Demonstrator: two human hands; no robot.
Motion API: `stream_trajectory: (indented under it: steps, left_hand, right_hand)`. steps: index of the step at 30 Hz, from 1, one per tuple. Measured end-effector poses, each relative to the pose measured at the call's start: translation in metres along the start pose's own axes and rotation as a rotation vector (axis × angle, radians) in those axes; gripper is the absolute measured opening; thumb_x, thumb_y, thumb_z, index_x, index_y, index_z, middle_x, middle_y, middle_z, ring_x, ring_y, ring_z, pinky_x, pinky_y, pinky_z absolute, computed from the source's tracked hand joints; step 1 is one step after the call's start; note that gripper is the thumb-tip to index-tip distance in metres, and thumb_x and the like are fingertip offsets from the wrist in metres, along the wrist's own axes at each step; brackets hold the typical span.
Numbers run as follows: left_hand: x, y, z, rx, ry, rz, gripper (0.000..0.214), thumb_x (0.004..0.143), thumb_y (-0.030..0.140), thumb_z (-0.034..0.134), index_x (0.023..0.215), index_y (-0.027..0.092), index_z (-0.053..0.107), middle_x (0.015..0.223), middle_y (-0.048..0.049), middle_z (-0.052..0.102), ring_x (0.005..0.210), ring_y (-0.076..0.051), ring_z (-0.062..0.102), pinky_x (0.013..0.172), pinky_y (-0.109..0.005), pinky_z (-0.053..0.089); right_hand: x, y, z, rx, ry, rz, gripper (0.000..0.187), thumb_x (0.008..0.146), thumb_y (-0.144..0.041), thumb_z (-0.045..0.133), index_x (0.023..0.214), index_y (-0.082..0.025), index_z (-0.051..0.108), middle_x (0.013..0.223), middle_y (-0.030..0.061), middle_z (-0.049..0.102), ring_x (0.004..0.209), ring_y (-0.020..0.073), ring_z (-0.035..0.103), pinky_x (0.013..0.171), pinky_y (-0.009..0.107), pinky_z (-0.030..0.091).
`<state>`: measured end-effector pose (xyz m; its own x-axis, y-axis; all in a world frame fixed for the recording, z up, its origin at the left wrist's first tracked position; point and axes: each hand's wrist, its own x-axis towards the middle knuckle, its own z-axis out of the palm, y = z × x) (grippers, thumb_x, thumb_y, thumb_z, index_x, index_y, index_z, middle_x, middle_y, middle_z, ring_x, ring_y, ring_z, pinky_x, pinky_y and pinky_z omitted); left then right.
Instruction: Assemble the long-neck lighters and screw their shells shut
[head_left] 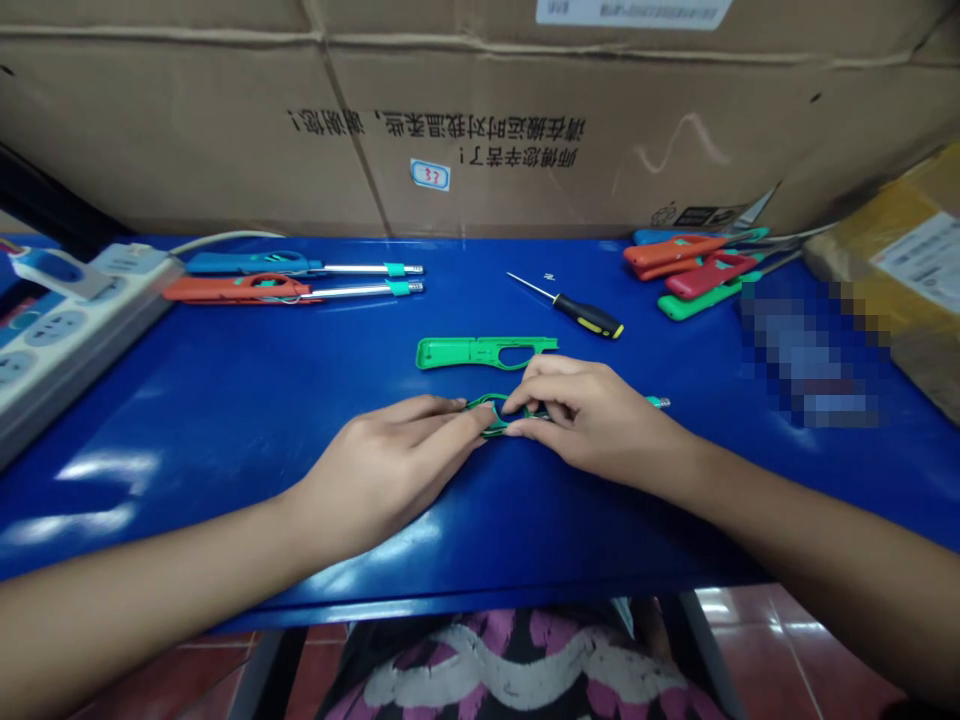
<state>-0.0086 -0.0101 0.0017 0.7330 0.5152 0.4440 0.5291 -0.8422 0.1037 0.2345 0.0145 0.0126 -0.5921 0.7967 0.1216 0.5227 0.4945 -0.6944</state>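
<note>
At a blue table [225, 400], my left hand [394, 445] grips the handle end of a green casing [496, 428] between thumb and fingers, while my right hand [607, 410] bends over the casing's loop, fingertips drawn nearly together, though whether they pinch anything there I cannot tell; the casing is in front of me, just nearer than a green half-shell [457, 353], with a black-and-yellow screwdriver [589, 315] lying farther back

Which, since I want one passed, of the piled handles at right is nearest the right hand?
The green handle, lying frontmost; red, orange and blue ones lie farther from the right hand.
</note>
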Motion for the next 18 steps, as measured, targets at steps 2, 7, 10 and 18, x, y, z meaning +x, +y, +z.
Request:
stream_trajectory:
  steps: [2,7,10,18]
  left_hand:
    - [-0.005,-0.001,0.001,0.083,-0.014,0.059,0.036,0.093,0.011,0.063,0.129,0.011,0.061,0.114,-0.0072,0.076,0.106,-0.025,0.072,0.089,-0.035,0.062]
    - [-0.008,0.001,0.0,0.135,-0.049,0.053,0.037,0.095,0.012,0.058,0.132,0.012,0.059,0.113,-0.0107,0.076,0.111,-0.026,0.071,0.086,-0.034,0.063]
    - [-0.005,0.003,-0.001,0.114,-0.066,0.013,0.032,0.099,0.017,0.055,0.13,0.012,0.059,0.111,-0.0115,0.077,0.109,-0.027,0.072,0.084,-0.035,0.064]
    - [0.003,0.001,-0.004,-0.051,-0.043,-0.057,0.026,0.098,0.016,0.055,0.124,0.015,0.058,0.108,-0.008,0.075,0.094,-0.022,0.074,0.08,-0.031,0.06]
  right_hand:
    - [0.001,-0.001,-0.002,0.034,-0.008,0.033,0.012,0.086,-0.018,0.074,0.098,-0.015,0.074,0.085,-0.0007,0.056,0.065,0.008,0.047,0.064,0.024,0.041]
    - [0.003,0.003,-0.005,0.172,0.021,0.124,0.009,0.086,-0.022,0.072,0.092,-0.016,0.073,0.079,-0.0026,0.054,0.065,0.0078,0.048,0.061,0.023,0.04]
    - [0.004,0.006,-0.003,0.186,0.007,0.118,0.012,0.085,-0.026,0.075,0.092,-0.016,0.073,0.079,-0.0022,0.054,0.067,0.0089,0.05,0.062,0.024,0.042]
    - [0.004,0.002,0.001,0.144,0.022,0.106,0.002,0.084,-0.017,0.072,0.083,-0.016,0.07,0.076,-0.0019,0.055,0.065,0.0088,0.049,0.06,0.023,0.041]
